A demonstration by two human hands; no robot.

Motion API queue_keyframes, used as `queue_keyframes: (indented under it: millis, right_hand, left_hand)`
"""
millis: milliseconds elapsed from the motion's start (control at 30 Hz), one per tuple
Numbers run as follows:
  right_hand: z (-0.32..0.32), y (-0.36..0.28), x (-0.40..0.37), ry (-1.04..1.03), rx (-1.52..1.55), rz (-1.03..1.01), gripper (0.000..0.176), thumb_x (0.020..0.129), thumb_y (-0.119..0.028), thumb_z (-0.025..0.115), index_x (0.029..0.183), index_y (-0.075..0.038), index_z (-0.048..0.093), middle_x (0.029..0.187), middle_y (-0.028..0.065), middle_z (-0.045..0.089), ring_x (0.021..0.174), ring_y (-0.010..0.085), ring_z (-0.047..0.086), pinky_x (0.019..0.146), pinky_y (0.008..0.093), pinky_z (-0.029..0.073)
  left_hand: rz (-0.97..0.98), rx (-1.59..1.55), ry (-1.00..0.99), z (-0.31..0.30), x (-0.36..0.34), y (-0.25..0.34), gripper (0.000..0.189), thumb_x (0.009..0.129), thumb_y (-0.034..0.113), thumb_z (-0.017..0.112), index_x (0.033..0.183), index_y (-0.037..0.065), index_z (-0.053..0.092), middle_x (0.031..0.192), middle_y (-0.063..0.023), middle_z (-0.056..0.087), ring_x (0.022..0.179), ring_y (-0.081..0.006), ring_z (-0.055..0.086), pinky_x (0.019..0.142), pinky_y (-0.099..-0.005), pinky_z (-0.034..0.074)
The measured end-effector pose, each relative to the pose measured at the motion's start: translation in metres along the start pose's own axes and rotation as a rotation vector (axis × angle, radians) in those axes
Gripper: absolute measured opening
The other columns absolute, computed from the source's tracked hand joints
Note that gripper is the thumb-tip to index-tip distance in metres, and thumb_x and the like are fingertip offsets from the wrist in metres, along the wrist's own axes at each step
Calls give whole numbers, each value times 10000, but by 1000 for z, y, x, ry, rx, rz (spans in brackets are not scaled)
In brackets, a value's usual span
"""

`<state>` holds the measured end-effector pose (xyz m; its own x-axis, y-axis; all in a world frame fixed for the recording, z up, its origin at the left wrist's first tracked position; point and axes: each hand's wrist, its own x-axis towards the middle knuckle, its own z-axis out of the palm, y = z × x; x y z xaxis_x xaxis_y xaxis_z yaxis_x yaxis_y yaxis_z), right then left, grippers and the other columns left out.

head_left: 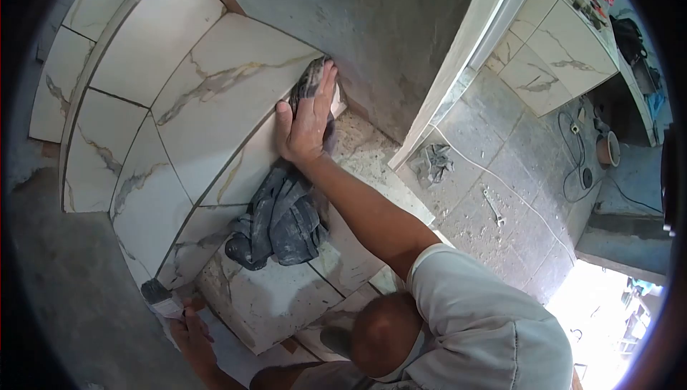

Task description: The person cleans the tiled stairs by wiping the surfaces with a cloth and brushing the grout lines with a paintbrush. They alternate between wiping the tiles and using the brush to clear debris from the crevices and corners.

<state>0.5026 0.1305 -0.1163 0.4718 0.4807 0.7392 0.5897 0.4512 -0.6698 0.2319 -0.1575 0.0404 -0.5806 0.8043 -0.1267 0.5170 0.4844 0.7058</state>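
The fingers of the right hand (306, 129) lie extended, pressing dark cloth against the tiled step (225, 79) at its edge by the wall (336, 25); a bunched grey cloth (275, 222) lies at seven o'clock from this hand, on the lower tiles (268, 300); the fingers of the left hand (192, 336) are closed around the handle of the brush (162, 299), whose bristles point to eleven o'clock, near the step's lower corner; at four o'clock from the right hand, a wrench (493, 207) rests on the dusty floor (469, 247).
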Motion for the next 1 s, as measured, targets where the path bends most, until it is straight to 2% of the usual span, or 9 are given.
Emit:
queue_keyframes:
  millis: [167,233,367,400,500,567,667,800,1000]
  right_hand:
    - [-16,17,-27,-100,-75,74,439,949,-297,529,1058,129,527,1468,379,259,1364,545,250,1121,579,227]
    - [-20,15,-40,-193,-164,275,378,961,-283,514,933,94,539,1465,371,275,1372,520,258,1117,548,259]
    - [-21,17,-53,-199,-162,518,298,967,-211,514,996,81,567,1369,337,403,1269,480,393,1074,539,312]
    - [-29,7,-42,-92,-111,370,233,952,-137,530,922,92,556,1267,315,464,1157,493,446,1041,510,329]
    - [-31,-23,-1,124,3,189,136,894,-35,580,939,91,553,1243,309,485,1134,485,469,1005,496,374]
    - [-24,-20,18,105,67,170,111,856,15,603,927,86,555,1265,319,482,1166,489,460,993,488,395]
    - [-16,-8,24,83,32,-105,110,860,13,592,924,90,547,1329,342,442,1180,518,459,1007,484,394]
    - [-9,14,-14,-93,88,97,216,878,-28,573,982,159,541,1395,419,329,1319,544,338,1091,543,337]
    - [-30,19,-53,-209,-1,388,320,921,-51,541,1175,144,516,1423,353,355,1333,504,345,1093,516,340]
  left_hand:
    - [9,-16,-13,1,3,0,273,983,244,514,1134,20,550,614,39,408,480,-28,380,379,-200,304]
    - [20,-22,-35,1,4,5,269,982,244,516,1130,22,550,629,37,418,482,-28,383,378,-200,302]
    - [65,-63,-34,4,-2,6,259,979,245,524,1114,26,551,676,24,463,482,-29,389,377,-201,298]
    - [71,-66,-31,3,-3,6,259,979,245,524,1114,26,551,676,24,463,482,-29,389,377,-201,298]
    - [29,-41,-9,0,-7,3,248,975,236,525,1105,26,551,685,19,472,480,-30,387,376,-202,297]
    - [18,-51,-12,-3,-10,4,231,973,220,527,1101,29,550,673,21,464,489,-30,394,375,-199,299]
    - [22,-72,-37,-6,-8,0,206,972,209,524,1081,36,552,662,24,450,495,-30,397,374,-195,303]
    - [3,-54,-28,3,-4,0,193,975,207,522,1063,39,555,650,28,437,490,-31,393,370,-194,304]
    - [18,-28,-19,15,3,5,211,970,239,537,1033,40,574,647,31,435,473,-35,384,375,-203,290]
